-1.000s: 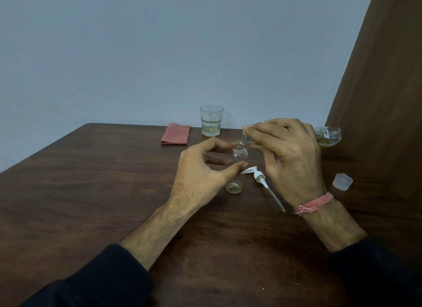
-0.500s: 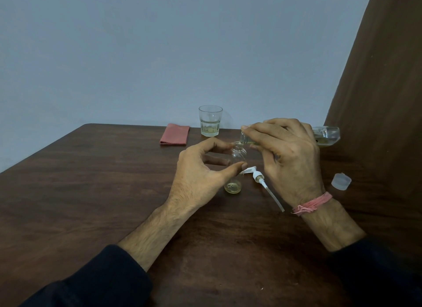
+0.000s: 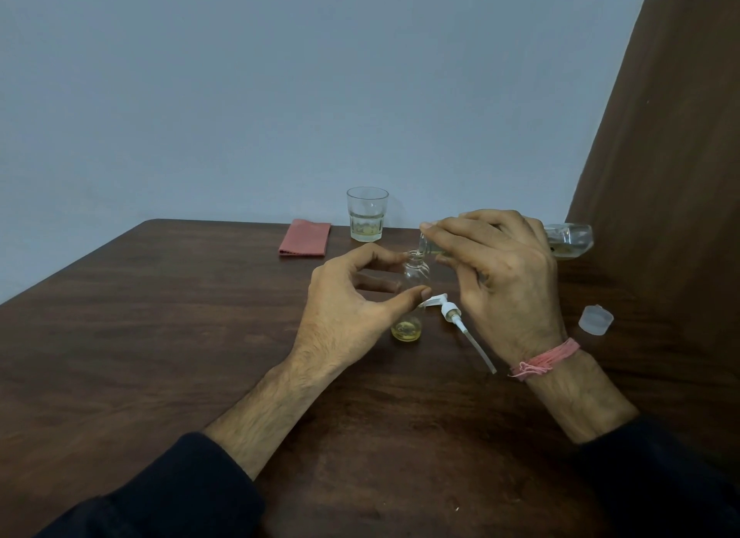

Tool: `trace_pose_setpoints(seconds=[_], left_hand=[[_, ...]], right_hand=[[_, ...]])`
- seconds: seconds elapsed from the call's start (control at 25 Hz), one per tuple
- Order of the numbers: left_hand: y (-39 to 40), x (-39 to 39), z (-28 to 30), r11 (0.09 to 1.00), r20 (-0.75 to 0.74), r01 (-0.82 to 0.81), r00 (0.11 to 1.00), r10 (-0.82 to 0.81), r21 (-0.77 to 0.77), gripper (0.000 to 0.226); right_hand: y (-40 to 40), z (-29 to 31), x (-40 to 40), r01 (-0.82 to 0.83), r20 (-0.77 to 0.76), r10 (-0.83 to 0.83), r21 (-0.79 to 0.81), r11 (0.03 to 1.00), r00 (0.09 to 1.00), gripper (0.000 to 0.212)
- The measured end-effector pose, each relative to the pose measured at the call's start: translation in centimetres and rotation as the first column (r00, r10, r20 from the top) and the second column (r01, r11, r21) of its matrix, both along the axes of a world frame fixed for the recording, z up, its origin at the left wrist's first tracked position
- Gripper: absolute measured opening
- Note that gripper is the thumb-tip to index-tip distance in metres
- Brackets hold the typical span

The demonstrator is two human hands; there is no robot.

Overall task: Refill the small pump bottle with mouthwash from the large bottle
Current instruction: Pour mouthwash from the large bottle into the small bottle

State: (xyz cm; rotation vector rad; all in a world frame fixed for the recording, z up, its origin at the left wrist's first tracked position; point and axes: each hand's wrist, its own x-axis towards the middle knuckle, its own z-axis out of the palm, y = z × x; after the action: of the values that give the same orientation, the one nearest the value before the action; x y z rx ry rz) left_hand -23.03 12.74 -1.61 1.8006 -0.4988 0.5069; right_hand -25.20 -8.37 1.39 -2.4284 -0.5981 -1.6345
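Small bottle (image 3: 414, 293) stood on worktop (image 3: 160, 317), little yellow liquid at bottom. Your left hand (image 3: 352, 301) gripped it; right hand (image 3: 504, 273) grasped tipped large bottle (image 3: 568, 241), mouth at its neck. Pouring step; next needs steady tilt. Pump (image 3: 460, 325) lay beside.

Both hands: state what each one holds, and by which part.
Left hand steadies the small bottle around its middle. Right hand grips the tipped large bottle near its neck.
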Motion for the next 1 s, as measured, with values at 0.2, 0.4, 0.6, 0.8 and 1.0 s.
trace_pose_setpoints(seconds=[0.2, 0.4, 0.6, 0.8, 1.0], left_hand=[[0.01, 0.01, 0.01, 1.000, 0.012, 0.010, 1.000, -0.010, -0.005, 0.040], [0.01, 0.06, -0.02, 1.000, 0.012, 0.012, 1.000, -0.012, -0.005, 0.041], [-0.04, -0.03, 0.01, 1.000, 0.011, 0.007, 1.000, -0.007, -0.001, 0.040], [-0.04, 0.03, -0.04, 1.000, 0.003, 0.001, 1.000, -0.001, 0.004, 0.042], [-0.06, 0.04, -0.08, 1.000, -0.012, 0.006, 1.000, -0.006, -0.001, 0.042]], right_hand=[[-0.05, 0.02, -0.04, 0.001, -0.006, -0.001, 0.003, 1.000, 1.000, 0.048], [-0.10, -0.02, 0.05, 0.002, -0.009, -0.002, 0.001, 1.000, 1.000, 0.049], [-0.15, -0.05, 0.10, 0.002, -0.005, -0.002, -0.004, 1.000, 1.000, 0.049], [-0.19, 0.00, 0.09, 0.001, -0.009, -0.001, -0.004, 1.000, 1.000, 0.049], [-0.12, 0.01, 0.02, 0.000, -0.007, 0.000, -0.004, 1.000, 1.000, 0.049]])
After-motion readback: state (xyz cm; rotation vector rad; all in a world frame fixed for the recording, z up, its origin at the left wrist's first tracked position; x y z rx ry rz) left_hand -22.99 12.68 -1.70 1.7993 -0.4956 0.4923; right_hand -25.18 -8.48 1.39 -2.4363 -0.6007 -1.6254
